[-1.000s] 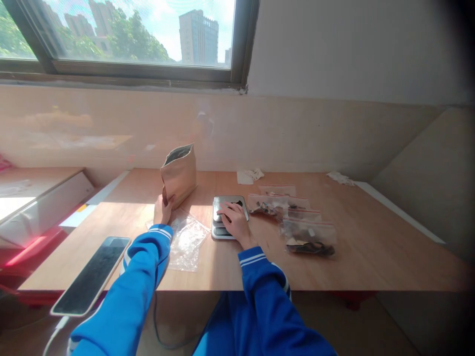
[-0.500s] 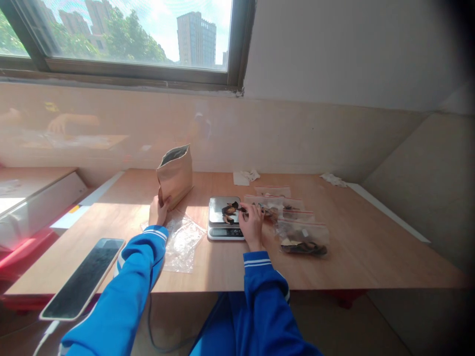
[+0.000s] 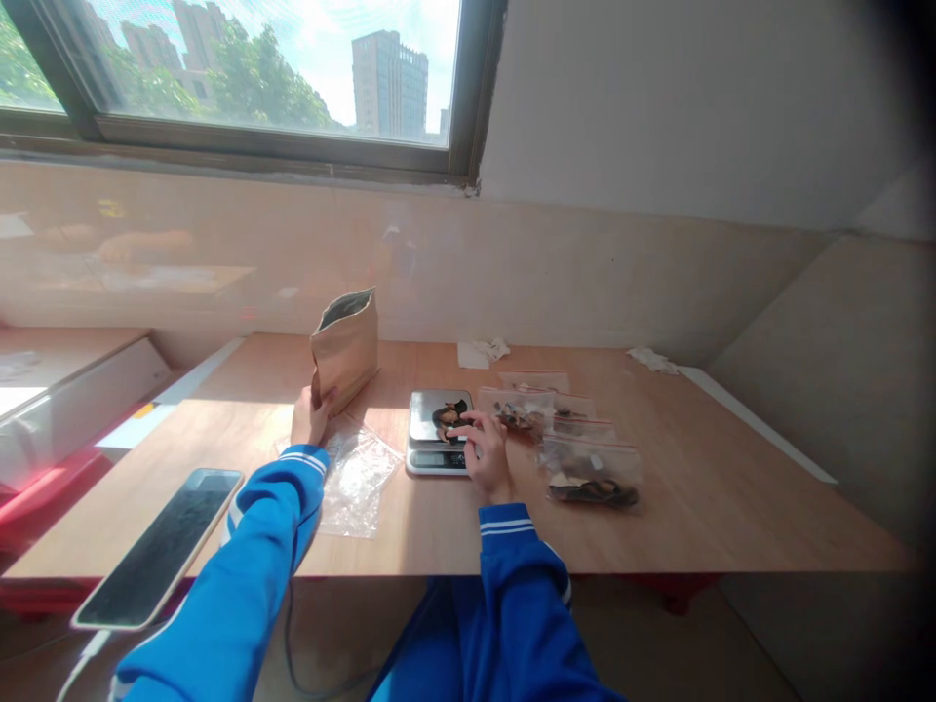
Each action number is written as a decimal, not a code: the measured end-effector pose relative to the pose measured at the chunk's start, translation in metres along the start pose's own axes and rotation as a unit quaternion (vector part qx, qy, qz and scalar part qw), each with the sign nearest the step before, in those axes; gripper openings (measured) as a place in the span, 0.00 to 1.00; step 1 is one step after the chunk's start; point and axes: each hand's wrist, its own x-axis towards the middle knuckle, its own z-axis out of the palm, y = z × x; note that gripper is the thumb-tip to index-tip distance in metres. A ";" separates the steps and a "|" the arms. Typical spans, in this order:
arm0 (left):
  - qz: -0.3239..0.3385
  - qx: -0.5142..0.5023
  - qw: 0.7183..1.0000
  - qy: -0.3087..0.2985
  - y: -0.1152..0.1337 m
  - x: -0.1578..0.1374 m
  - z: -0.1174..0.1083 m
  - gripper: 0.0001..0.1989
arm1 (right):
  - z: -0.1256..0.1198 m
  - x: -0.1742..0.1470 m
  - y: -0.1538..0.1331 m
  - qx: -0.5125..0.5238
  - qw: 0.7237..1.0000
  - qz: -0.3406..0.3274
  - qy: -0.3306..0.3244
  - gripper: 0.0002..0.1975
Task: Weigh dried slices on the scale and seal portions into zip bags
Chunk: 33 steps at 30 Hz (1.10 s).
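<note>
My left hand (image 3: pixel 310 415) grips the lower left edge of a brown paper pouch (image 3: pixel 346 353), which stands upright with its top gaping and a dark lining showing. My right hand (image 3: pixel 488 454) is over the right side of a small kitchen scale (image 3: pixel 424 414), fingers apart and reaching toward dark, curled dried pieces (image 3: pixel 448 421) on its metal plate. I see nothing held in these fingers; whether they touch the pieces I cannot tell. The scale's dark display (image 3: pixel 435 459) is too small to read. Flat clear plastic bags (image 3: pixel 358 483) lie between the pouch and the scale.
Right of the scale, several clear zip bags (image 3: pixel 594 478) hold dark dried pieces. A phone (image 3: pixel 161 551) with a white cable lies at the table's front left. Crumpled white paper (image 3: pixel 489 349) sits near the wall, another scrap (image 3: pixel 653 361) further right.
My right hand has come slightly down and toward me, its fingers now spread rather than pinching at the dried pieces. The left hand keeps its hold on the pouch.
</note>
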 end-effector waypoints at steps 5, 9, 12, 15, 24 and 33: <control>-0.043 -0.029 0.999 0.007 -0.006 0.000 0.001 0.22 | 0.002 -0.001 -0.001 -0.015 0.999 0.020 -0.024 0.22; -0.059 -0.055 0.997 0.004 -0.006 -0.003 0.002 0.23 | 0.001 -0.001 0.000 -0.011 1.000 0.027 0.003 0.23; -0.048 -0.081 0.996 -0.011 -0.001 -0.006 0.001 0.22 | -0.004 0.002 0.000 0.018 0.998 0.026 0.050 0.21; -0.037 -0.119 0.991 -0.044 0.006 -0.010 0.001 0.23 | -0.011 0.011 -0.010 0.060 0.992 0.030 0.108 0.20; -0.023 -0.212 0.975 -0.066 0.013 -0.013 0.003 0.27 | -0.012 0.069 -0.087 0.081 0.994 -0.070 0.002 0.16; -0.040 -0.204 0.975 -0.073 0.011 -0.016 0.004 0.27 | 0.015 0.067 -0.109 -0.032 0.996 -0.085 -0.006 0.12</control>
